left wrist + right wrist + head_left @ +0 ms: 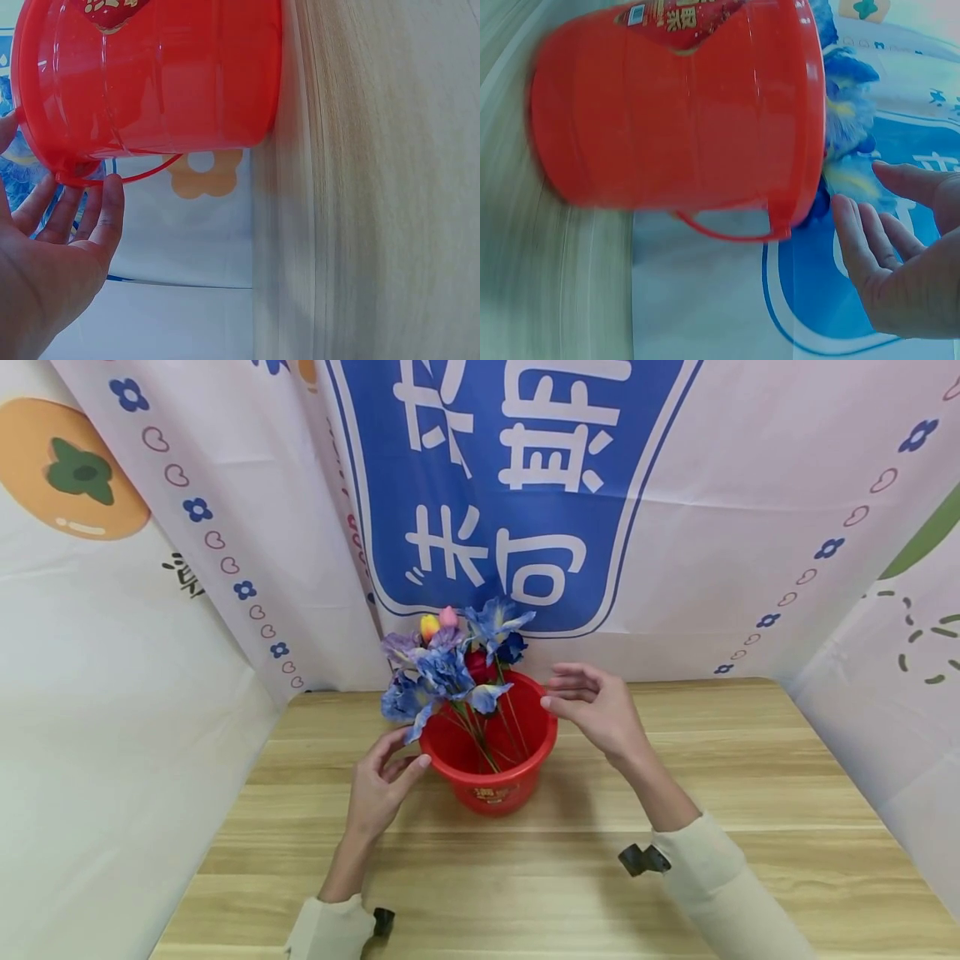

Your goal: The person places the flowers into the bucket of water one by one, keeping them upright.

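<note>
A red plastic bucket with a thin red handle stands upright on the wooden table. Leaning inside it are artificial flowers: blue and purple blooms, a dark red one, and yellow and pink buds. My left hand is at the bucket's left rim, thumb tip by the rim and loosely bent fingers at the handle's joint in the left wrist view. On the other side, my right hand hovers beside the right rim. Its fingers are extended and hold nothing, with a gap to the bucket in the right wrist view.
Behind the table hangs a white cloth with a large blue panel of white characters. White printed cloth also covers the left side. The wooden table extends around the bucket, its back edge close behind it.
</note>
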Demonstrator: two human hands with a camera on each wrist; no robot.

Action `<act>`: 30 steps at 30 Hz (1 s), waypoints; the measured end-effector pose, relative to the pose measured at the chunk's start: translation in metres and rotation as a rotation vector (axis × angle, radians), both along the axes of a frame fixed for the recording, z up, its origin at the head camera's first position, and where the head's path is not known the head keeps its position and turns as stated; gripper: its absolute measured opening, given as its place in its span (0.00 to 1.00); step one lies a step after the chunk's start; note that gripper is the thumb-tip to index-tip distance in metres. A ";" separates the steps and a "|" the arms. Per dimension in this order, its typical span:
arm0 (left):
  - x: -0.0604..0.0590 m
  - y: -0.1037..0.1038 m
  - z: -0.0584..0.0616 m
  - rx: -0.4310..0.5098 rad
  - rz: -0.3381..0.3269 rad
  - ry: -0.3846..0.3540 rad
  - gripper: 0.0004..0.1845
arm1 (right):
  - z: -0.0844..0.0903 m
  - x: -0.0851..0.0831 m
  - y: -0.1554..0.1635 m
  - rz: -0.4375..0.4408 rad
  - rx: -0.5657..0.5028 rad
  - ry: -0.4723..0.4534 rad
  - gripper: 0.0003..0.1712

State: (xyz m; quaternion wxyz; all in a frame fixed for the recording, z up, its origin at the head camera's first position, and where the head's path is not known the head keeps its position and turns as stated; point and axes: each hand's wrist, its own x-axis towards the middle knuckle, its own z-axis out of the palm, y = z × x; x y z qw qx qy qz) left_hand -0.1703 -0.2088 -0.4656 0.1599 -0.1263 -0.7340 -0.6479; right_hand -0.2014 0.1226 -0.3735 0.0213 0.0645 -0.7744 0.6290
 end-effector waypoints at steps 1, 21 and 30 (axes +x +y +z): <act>0.000 0.000 0.000 -0.001 0.000 -0.001 0.24 | 0.000 0.001 0.004 -0.006 0.000 -0.004 0.30; 0.003 -0.001 0.001 -0.013 -0.004 0.004 0.25 | -0.021 0.033 0.091 -0.110 0.145 -0.007 0.33; 0.006 -0.007 -0.001 -0.078 -0.011 0.026 0.30 | -0.034 0.049 0.136 -0.174 0.329 0.015 0.36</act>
